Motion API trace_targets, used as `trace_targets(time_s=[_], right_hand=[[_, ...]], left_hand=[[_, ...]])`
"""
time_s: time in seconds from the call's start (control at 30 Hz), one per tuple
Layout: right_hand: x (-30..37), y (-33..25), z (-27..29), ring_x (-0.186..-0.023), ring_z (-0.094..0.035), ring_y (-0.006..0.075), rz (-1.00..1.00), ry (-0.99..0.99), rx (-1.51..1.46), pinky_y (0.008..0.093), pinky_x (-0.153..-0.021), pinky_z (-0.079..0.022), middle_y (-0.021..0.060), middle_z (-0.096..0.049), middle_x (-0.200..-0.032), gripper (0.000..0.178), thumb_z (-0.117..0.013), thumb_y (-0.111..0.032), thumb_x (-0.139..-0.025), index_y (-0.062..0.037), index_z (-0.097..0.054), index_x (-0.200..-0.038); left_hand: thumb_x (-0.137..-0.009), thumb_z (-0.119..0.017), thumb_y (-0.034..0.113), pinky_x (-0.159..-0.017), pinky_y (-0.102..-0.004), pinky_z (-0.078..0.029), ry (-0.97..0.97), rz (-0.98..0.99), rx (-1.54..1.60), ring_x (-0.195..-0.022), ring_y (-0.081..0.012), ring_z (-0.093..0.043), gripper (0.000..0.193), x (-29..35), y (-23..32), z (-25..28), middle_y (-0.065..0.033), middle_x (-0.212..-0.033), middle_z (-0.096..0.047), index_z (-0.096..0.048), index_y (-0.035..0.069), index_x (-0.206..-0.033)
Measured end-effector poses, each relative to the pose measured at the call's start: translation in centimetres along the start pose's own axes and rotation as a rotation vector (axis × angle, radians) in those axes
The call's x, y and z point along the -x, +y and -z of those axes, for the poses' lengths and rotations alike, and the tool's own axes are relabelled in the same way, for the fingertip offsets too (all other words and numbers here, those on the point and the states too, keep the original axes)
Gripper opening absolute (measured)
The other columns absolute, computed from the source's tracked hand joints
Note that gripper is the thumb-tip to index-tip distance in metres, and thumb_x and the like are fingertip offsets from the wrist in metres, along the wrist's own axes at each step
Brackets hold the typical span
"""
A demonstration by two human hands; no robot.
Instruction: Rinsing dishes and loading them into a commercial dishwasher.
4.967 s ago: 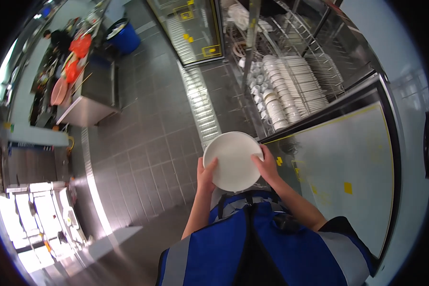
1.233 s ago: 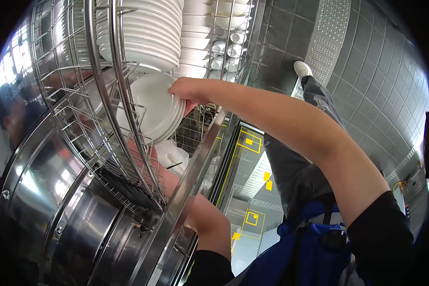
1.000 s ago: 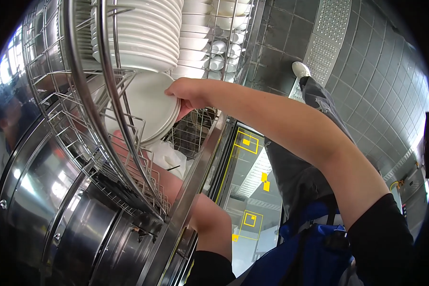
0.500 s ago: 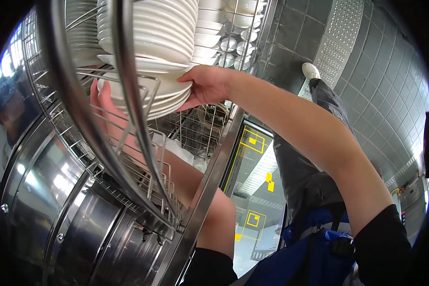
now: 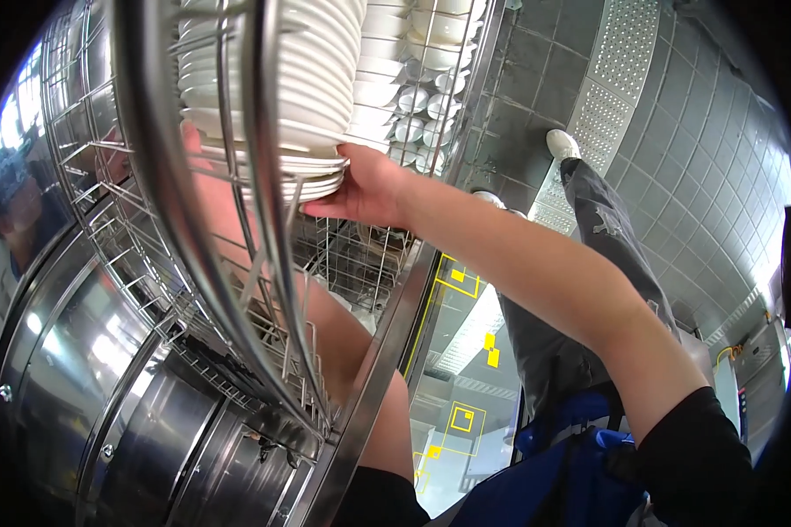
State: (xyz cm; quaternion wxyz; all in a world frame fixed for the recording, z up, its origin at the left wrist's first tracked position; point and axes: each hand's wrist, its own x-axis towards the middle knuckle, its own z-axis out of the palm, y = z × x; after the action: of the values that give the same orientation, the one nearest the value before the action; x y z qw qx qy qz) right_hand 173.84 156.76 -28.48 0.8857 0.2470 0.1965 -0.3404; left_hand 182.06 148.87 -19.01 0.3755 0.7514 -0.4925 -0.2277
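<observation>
Between my two hands is a short stack of white plates [image 5: 312, 186], seen nearly edge-on, right against the near end of a long row of white plates [image 5: 318, 75] in a wire rack. My right hand [image 5: 367, 188] is closed round their right edge, thumb on top and fingers beneath. My left hand [image 5: 209, 180] supports the left side from behind the metal bars, which partly hide its fingers. Curved steel bars [image 5: 267, 140] cross in front of the plates and my left forearm.
White bowls [image 5: 378, 92] and small white cups [image 5: 422, 114] fill the rack to the right of the plates. Below the hands lies a wire basket [image 5: 360, 259]. A steel rim [image 5: 360, 400] runs along the near side. Shiny steel panels [image 5: 149, 439] stand at left.
The held plates have turned from showing their faces to nearly edge-on, closer against the long row. My right hand has shifted slightly left and down in the view.
</observation>
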Motion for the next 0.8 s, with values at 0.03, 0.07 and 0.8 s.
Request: trace_targets(time_s=[0.03, 0.07, 0.8], right_hand=[[0.3, 0.2, -0.5, -0.091, -0.058, 0.0253, 0.011, -0.013, 0.015, 0.0405, -0.082, -0.051, 0.0136, -0.055, -0.106, 0.042, -0.021, -0.03, -0.093, -0.0031, -0.042, -0.117], [-0.1, 0.1, 0.3, -0.092, -0.057, 0.0291, 0.017, -0.035, -0.02, 0.042, -0.083, -0.049, 0.0188, -0.052, -0.107, 0.046, -0.019, -0.032, -0.093, -0.0002, -0.04, -0.119], [2.9, -1.5, 0.6, -0.105, -0.047, 0.0428, -0.103, -0.03, 0.117, 0.0494, -0.091, -0.039, 0.0311, -0.045, -0.113, 0.064, -0.018, -0.052, -0.087, -0.0102, -0.015, -0.136]], left_hand=[[-0.078, -0.06, 0.033, -0.089, -0.0365, -0.041, -0.1, 0.005, 0.04, -0.107, -0.0247, -0.048, 0.055, -1.8, -1.8, 1.6, -0.0149, -0.118, -0.048, -0.044, 0.001, -0.12], [-0.079, -0.059, 0.034, -0.089, -0.0361, -0.04, -0.093, 0.022, -0.031, -0.107, -0.0248, -0.048, 0.055, 0.0, 0.5, 0.1, -0.0145, -0.118, -0.048, -0.044, 0.001, -0.121], [-0.09, -0.041, 0.032, -0.102, -0.0382, -0.025, -0.127, -0.2, 0.293, -0.122, -0.025, -0.033, 0.046, 2.6, -2.3, -0.1, -0.0122, -0.136, -0.03, -0.033, 0.017, -0.132]])
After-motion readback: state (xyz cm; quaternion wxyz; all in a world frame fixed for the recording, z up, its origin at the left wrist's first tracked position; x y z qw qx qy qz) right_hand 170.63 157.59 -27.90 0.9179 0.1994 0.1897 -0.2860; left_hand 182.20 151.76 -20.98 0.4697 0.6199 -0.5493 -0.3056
